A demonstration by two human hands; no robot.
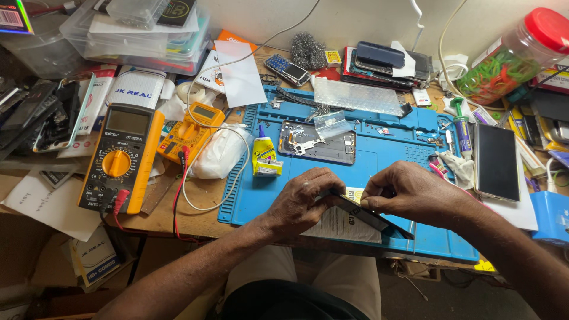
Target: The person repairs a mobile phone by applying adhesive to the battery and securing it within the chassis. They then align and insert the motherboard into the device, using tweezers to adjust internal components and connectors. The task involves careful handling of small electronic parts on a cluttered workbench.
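At the counter's left edge a big yellow multimeter [120, 157] lies flat with its leads plugged in, and a smaller orange meter [191, 131] sits just beside it toward the back, both face up so you can read them from your seat. Right of them the blue work mat [367, 163] covers the middle of the counter; a small glue bottle [264, 156] stands upright near its left side, and an opened phone back [317, 142] lies flat behind your hands, parts side up. At the mat's front edge your left hand [305, 200] is closed on the near end of a thin dark phone screen panel [366, 214], and your right hand [409, 192] pinches its upper edge, so both hands are clamped on it, close together. You hold the panel tilted above a printed sheet, seemingly to get at its edge. Farther right a dark phone [496, 161] lies face up, and a red-lidded jar [514, 52] of rubber bands sits in the back right corner.
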